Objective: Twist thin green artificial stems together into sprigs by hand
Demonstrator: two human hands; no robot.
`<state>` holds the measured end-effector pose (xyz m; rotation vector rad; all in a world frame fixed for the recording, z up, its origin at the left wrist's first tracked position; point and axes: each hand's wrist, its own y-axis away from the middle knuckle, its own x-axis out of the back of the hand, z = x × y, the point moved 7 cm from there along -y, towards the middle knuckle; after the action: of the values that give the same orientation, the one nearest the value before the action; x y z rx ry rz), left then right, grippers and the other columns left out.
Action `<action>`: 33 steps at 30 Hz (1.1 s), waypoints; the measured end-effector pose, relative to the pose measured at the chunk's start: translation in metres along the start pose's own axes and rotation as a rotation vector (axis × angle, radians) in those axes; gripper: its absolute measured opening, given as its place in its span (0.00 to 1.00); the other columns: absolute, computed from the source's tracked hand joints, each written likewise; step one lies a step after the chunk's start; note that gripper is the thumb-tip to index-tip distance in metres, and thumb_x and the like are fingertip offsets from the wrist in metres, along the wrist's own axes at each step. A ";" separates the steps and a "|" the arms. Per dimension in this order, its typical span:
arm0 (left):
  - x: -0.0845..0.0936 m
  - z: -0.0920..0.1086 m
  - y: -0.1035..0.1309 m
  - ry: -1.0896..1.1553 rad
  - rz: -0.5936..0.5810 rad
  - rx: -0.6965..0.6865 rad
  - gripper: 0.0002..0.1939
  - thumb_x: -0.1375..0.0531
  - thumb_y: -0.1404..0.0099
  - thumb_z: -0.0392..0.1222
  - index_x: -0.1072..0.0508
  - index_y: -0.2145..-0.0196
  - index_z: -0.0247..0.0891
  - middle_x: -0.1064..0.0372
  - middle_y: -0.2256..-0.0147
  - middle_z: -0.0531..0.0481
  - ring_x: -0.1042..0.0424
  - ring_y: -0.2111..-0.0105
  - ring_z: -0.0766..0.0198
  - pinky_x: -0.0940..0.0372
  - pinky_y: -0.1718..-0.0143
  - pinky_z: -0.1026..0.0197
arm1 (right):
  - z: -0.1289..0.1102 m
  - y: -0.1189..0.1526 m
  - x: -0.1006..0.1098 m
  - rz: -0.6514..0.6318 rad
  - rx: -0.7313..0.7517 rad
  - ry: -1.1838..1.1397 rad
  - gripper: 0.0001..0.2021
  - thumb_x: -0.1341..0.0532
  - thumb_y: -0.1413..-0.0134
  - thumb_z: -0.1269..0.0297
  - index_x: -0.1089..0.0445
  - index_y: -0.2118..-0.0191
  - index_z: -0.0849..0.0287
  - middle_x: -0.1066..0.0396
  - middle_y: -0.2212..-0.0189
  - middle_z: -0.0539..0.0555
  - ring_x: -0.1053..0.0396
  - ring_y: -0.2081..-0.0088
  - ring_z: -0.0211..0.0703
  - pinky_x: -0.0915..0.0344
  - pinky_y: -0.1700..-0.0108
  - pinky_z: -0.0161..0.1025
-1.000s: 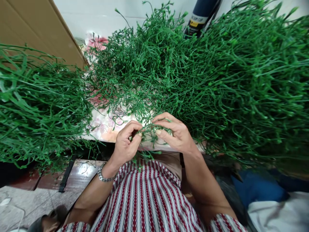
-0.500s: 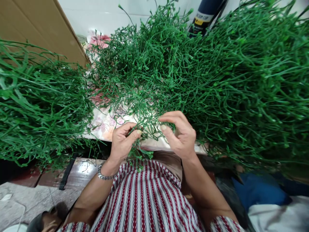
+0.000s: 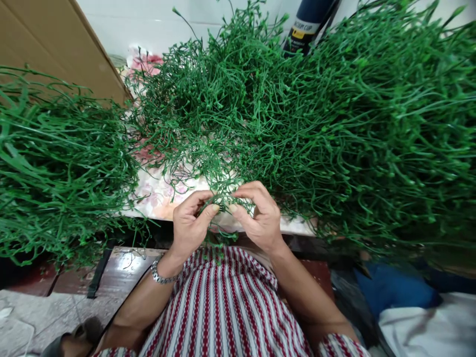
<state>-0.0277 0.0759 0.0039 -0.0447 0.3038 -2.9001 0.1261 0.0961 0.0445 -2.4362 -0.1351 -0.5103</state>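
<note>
Thin green stems point(image 3: 223, 196) with small buds are bunched between my hands at the front edge of the table. My left hand point(image 3: 191, 218), with a metal bracelet on its wrist, pinches some of these stems between thumb and fingers. Close on its right, my right hand point(image 3: 260, 214) has its thumb and index finger closed on stems of the same bunch. Some stem ends hang below the hands, over the striped clothing. A large heap of green stems point(image 3: 364, 134) fills the right side and reaches behind the hands.
Another pile of green stems point(image 3: 63, 168) lies at the left, by a cardboard box point(image 3: 55, 44). A dark blue bottle point(image 3: 305, 29) stands at the back. The table has a floral cover point(image 3: 156, 191). Part of a person point(image 3: 70, 342) shows at the lower left.
My right hand has moved left to the bunch, and its thumb and index finger have closed on stems. My left hand stays nearly in place. The view has shifted slightly.
</note>
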 end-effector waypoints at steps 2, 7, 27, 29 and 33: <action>0.001 0.003 0.001 -0.078 0.032 -0.045 0.11 0.38 0.45 0.37 0.28 0.62 0.37 0.29 0.69 0.52 0.32 0.70 0.69 0.36 0.68 0.68 | 0.000 0.002 0.004 0.032 0.021 0.047 0.05 0.37 0.50 0.68 0.34 0.66 0.58 0.34 0.66 0.53 0.34 0.61 0.43 0.35 0.59 0.42; -0.004 0.006 0.002 -0.206 -0.061 -0.101 0.02 0.39 0.43 0.36 0.30 0.71 0.37 0.35 0.76 0.56 0.37 0.76 0.71 0.41 0.74 0.70 | -0.001 0.001 0.007 -0.068 0.055 0.068 0.04 0.39 0.48 0.69 0.36 0.66 0.57 0.35 0.71 0.52 0.35 0.66 0.41 0.36 0.63 0.41; -0.006 0.001 0.012 -0.060 -0.416 0.056 0.08 0.39 0.42 0.40 0.29 0.77 0.35 0.38 0.81 0.54 0.41 0.79 0.71 0.45 0.78 0.68 | 0.005 0.009 0.006 -0.451 0.106 -0.002 0.05 0.44 0.43 0.66 0.32 0.68 0.59 0.34 0.74 0.53 0.36 0.70 0.39 0.38 0.67 0.38; -0.006 -0.001 0.017 -0.088 -0.465 0.067 0.10 0.40 0.42 0.41 0.30 0.78 0.35 0.41 0.81 0.55 0.43 0.80 0.71 0.46 0.78 0.67 | 0.005 0.011 0.006 -0.444 0.119 0.006 0.06 0.44 0.43 0.66 0.32 0.69 0.59 0.33 0.74 0.52 0.35 0.69 0.39 0.38 0.66 0.38; 0.004 -0.003 0.020 -0.053 -0.431 0.084 0.11 0.39 0.43 0.40 0.32 0.80 0.35 0.42 0.82 0.55 0.43 0.80 0.71 0.47 0.78 0.67 | 0.011 0.007 0.023 -0.199 0.008 -0.141 0.07 0.43 0.45 0.65 0.33 0.73 0.58 0.34 0.76 0.51 0.35 0.72 0.39 0.37 0.68 0.39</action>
<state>-0.0275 0.0562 -0.0029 -0.1953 0.1800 -3.3273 0.1522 0.0964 0.0417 -2.4635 -0.4412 -0.4216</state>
